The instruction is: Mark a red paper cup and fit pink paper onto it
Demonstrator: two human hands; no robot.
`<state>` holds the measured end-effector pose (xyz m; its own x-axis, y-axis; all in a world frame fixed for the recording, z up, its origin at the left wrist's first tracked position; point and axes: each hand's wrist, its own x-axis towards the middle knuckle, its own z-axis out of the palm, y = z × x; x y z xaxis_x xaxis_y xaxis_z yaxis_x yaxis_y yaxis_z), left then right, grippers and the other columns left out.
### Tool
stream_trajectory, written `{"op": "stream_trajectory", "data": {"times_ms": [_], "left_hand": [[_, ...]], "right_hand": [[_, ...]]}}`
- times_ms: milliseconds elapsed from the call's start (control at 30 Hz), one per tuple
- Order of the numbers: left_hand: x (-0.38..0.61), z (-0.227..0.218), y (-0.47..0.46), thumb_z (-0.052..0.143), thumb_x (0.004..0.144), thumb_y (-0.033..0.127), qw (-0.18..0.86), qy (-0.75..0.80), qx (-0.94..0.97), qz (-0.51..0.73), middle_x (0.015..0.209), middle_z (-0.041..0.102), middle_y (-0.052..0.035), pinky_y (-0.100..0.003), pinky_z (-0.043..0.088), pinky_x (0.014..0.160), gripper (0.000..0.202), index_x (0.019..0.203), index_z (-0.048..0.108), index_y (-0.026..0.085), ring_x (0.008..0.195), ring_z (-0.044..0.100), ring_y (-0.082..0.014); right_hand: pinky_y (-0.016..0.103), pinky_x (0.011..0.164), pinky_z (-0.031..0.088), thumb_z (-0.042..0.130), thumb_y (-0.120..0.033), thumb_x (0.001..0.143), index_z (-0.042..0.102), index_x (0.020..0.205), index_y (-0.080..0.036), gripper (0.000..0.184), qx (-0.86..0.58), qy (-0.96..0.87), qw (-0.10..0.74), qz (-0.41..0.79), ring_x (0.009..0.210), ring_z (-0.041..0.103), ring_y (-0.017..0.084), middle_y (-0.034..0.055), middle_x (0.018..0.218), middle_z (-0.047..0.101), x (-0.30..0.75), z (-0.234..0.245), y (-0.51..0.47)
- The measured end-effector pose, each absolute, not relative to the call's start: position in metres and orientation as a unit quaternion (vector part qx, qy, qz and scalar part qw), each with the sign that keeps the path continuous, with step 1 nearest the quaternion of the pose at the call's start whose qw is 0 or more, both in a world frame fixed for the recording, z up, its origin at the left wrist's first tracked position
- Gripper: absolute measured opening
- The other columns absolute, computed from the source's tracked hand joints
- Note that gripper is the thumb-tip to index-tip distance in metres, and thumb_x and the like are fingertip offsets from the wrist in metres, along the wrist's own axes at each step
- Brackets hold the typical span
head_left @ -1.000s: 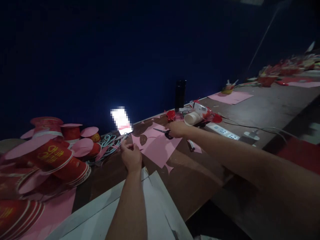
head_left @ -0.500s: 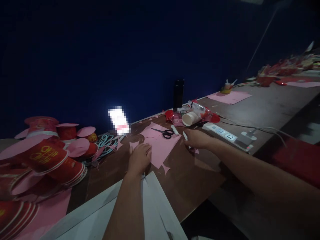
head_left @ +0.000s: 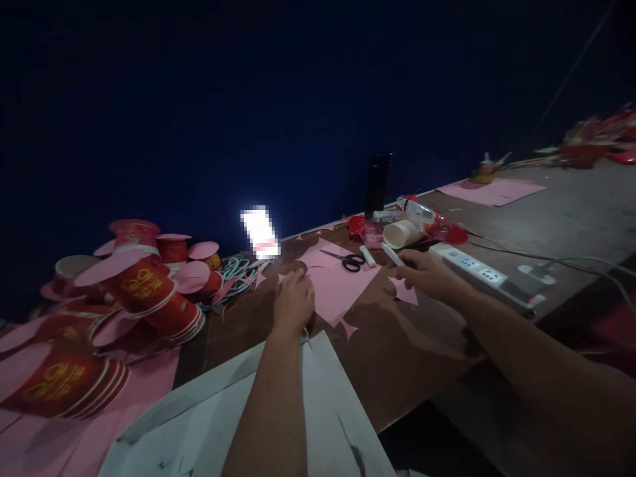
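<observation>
A pink paper sheet [head_left: 335,285] lies on the brown table, with black-handled scissors [head_left: 350,262] resting on it. My left hand [head_left: 294,301] is palm down at the sheet's left edge, its fingers loosely bent and holding nothing I can see. In my right hand [head_left: 422,271], right of the sheet, is a slim white tube [head_left: 392,255], gripped between the fingers and angled up to the left. A shorter white tube [head_left: 368,256] lies beside the scissors. Under the right hand there is a pink paper scrap [head_left: 403,291].
Red paper cups [head_left: 144,288] with pink discs are heaped at left. A lit phone [head_left: 261,232] leans at the wall near coiled cable [head_left: 238,273]. Behind are a dark bottle [head_left: 378,182] and a cream cup [head_left: 400,234]. A power strip [head_left: 470,266] lies right; a white board [head_left: 328,397] is in front.
My right hand has lifted slightly from the table, and the white tube in it shows more fully. The left hand stays by the sheet. The whole view has shifted, moving things rightward.
</observation>
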<state>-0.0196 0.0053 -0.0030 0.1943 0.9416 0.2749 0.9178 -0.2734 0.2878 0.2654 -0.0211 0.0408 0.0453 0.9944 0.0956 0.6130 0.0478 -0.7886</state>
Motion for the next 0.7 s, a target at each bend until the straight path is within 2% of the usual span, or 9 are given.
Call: {"op": "stream_trajectory", "data": {"times_ms": [67, 133, 200, 267, 333, 400, 600, 700], "left_hand": [[-0.020, -0.001, 0.004, 0.044, 0.088, 0.025, 0.028, 0.606, 0.768, 0.206, 0.127, 0.060, -0.0057, -0.051, 0.020, 0.110, 0.029, 0.104, 0.068, 0.025, 0.124, 0.045, -0.0264], [-0.024, 0.001, 0.005, 0.043, 0.088, 0.024, -0.010, 0.656, 0.710, 0.256, 0.126, 0.060, -0.0084, -0.052, 0.021, 0.109, 0.032, 0.111, 0.065, 0.023, 0.124, 0.045, -0.0276], [-0.031, 0.003, 0.007, 0.043, 0.088, 0.023, -0.043, 0.700, 0.638, 0.319, 0.128, 0.058, -0.0123, -0.048, 0.030, 0.106, 0.037, 0.120, 0.061, 0.017, 0.122, 0.047, -0.0283], [-0.038, 0.003, 0.010, 0.045, 0.086, 0.023, -0.049, 0.724, 0.586, 0.361, 0.123, 0.060, -0.0139, -0.044, 0.037, 0.100, 0.036, 0.118, 0.061, 0.015, 0.116, 0.050, -0.0290], [-0.043, 0.003, 0.013, 0.047, 0.085, 0.023, -0.053, 0.729, 0.558, 0.392, 0.115, 0.063, -0.0139, -0.043, 0.040, 0.096, 0.033, 0.112, 0.063, 0.015, 0.111, 0.053, -0.0292], [-0.046, 0.001, 0.015, 0.049, 0.083, 0.023, -0.066, 0.716, 0.550, 0.426, 0.107, 0.064, -0.0129, -0.043, 0.041, 0.095, 0.029, 0.107, 0.064, 0.016, 0.108, 0.053, -0.0282], [-0.054, 0.007, 0.019, 0.051, 0.080, 0.023, -0.069, 0.696, 0.480, 0.529, 0.093, 0.061, -0.0094, -0.041, 0.046, 0.086, 0.021, 0.096, 0.062, 0.016, 0.089, 0.057, -0.0238], [-0.066, 0.024, 0.010, 0.055, 0.077, 0.021, -0.163, 0.668, 0.454, 0.566, 0.095, 0.061, -0.0108, -0.045, 0.043, 0.091, 0.024, 0.099, 0.060, 0.014, 0.095, 0.055, -0.0254]], "right_hand": [[0.020, 0.047, 0.041, 0.057, -0.028, 0.077, 0.065, 0.092, -0.017, 0.020, -0.601, -0.643, 0.369, 0.299, 0.052, 0.054, 0.010, -0.0006, 0.067, 0.061, 0.239, 0.042, -0.014], [0.018, 0.045, 0.040, 0.056, -0.027, 0.079, 0.063, 0.091, -0.017, 0.018, -0.562, -0.644, 0.397, 0.334, 0.054, 0.054, 0.010, 0.0001, 0.069, 0.061, 0.207, 0.041, -0.003], [0.018, 0.046, 0.042, 0.052, -0.025, 0.081, 0.061, 0.093, -0.017, 0.018, -0.525, -0.626, 0.439, 0.373, 0.060, 0.057, 0.011, 0.0017, 0.074, 0.062, 0.173, 0.038, 0.010], [0.019, 0.046, 0.042, 0.048, -0.029, 0.085, 0.059, 0.094, -0.017, 0.019, -0.491, -0.612, 0.474, 0.400, 0.060, 0.057, 0.012, 0.0013, 0.072, 0.060, 0.143, 0.031, 0.022], [0.020, 0.048, 0.041, 0.044, -0.031, 0.088, 0.056, 0.094, -0.018, 0.019, -0.474, -0.610, 0.509, 0.380, 0.059, 0.056, 0.011, -0.0002, 0.069, 0.058, 0.121, 0.020, 0.027], [0.022, 0.056, 0.043, 0.044, -0.031, 0.090, 0.056, 0.093, -0.019, 0.017, -0.455, -0.635, 0.541, 0.311, 0.062, 0.056, 0.011, -0.0009, 0.072, 0.059, 0.109, 0.007, 0.026], [0.024, 0.062, 0.043, 0.042, -0.033, 0.093, 0.057, 0.100, -0.020, 0.021, -0.426, -0.688, 0.508, 0.297, 0.062, 0.056, 0.012, -0.0018, 0.074, 0.060, 0.111, -0.006, 0.015], [0.024, 0.060, 0.042, 0.042, -0.036, 0.094, 0.057, 0.095, -0.020, 0.023, -0.437, -0.679, 0.498, 0.315, 0.062, 0.056, 0.012, -0.0019, 0.071, 0.060, 0.113, -0.004, 0.019]]}}
